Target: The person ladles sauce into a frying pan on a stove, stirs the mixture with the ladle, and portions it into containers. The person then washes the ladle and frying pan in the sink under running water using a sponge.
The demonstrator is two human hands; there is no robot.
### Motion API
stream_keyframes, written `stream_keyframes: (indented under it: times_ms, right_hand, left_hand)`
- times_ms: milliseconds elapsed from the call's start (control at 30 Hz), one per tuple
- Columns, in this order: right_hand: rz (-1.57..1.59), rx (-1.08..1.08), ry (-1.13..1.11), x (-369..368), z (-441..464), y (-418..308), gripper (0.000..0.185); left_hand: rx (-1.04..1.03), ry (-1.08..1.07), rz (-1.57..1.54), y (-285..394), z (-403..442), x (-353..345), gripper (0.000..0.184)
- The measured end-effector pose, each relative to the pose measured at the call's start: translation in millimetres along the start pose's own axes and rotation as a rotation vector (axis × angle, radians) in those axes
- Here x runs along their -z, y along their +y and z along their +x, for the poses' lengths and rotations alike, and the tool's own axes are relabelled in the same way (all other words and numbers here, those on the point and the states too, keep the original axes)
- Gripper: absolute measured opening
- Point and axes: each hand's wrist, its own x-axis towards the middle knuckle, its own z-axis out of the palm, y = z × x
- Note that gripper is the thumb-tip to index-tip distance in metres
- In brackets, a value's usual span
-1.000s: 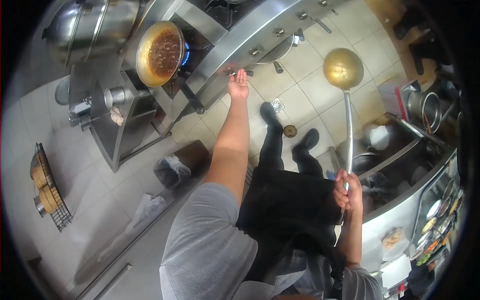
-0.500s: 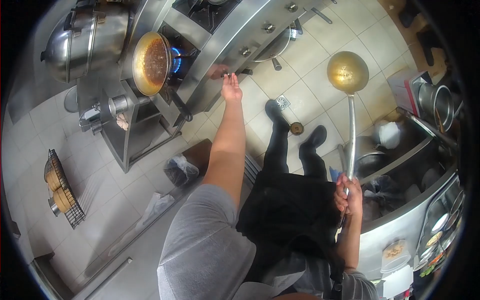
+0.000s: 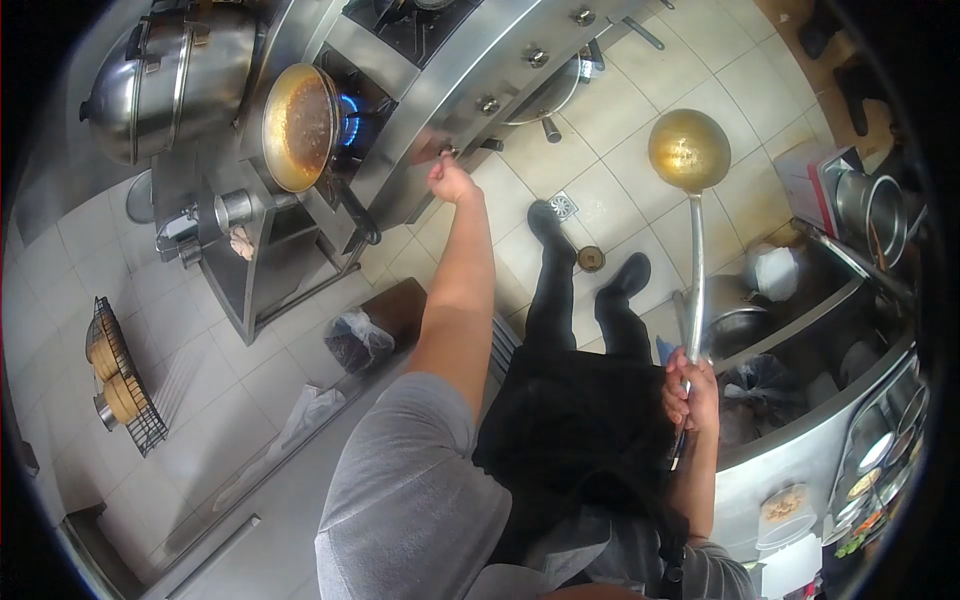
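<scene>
My left hand (image 3: 452, 180) is at the front of the steel stove (image 3: 415, 145), its fingers closed on a control knob (image 3: 447, 152). Beyond it a pan (image 3: 300, 128) with bubbling brown sauce sits over a lit blue flame (image 3: 350, 120), its black handle (image 3: 357, 214) pointing toward me. My right hand (image 3: 692, 388) grips the long metal handle of a large ladle (image 3: 690, 150). The ladle's bowl is raised over the tiled floor, away from the stove.
A large steel pot (image 3: 165, 85) stands at the upper left. Bamboo steamers (image 3: 118, 395) rest on a wire rack. A lined bin (image 3: 357, 340) is left of my legs. A steel counter (image 3: 770, 440) with food trays curves along the right. Another person's dark shoes (image 3: 853, 100) show at upper right.
The view has shifted, moving the stove lower and left. The fingers of my left hand, outstretched before, have closed at the knob. The flame looks larger than one second ago.
</scene>
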Motion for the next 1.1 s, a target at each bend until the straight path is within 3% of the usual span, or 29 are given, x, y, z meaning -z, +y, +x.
stream_keyframes:
  times_ms: [67,133,167,233,533,1100]
  right_hand:
    - [0.002,0.005,0.01,0.0,0.2,-0.5,0.023]
    - [0.007,-0.006,-0.003,0.3,0.3,-0.4,0.023]
    - [0.008,-0.007,-0.005,0.2,0.6,0.4,0.023]
    - [0.017,-0.006,-0.007,0.9,1.4,0.6,0.022]
    - [0.02,-0.028,0.002,-1.1,0.5,0.8,0.019]
    - [0.008,-0.015,0.0,-1.1,2.3,2.9,0.016]
  left_hand:
    - [0.037,0.004,-0.092,5.3,2.4,6.1,0.031]
    - [0.492,-0.114,-0.477,9.6,6.1,10.7,0.036]
    - [0.489,-0.114,-0.476,11.1,8.4,11.0,0.036]
    - [0.703,-0.358,-0.685,11.5,13.0,8.6,0.04]
    - [0.467,-0.38,-0.629,-3.8,13.6,11.3,0.037]
    - [0.449,-0.247,-0.514,0.1,7.8,4.8,0.037]
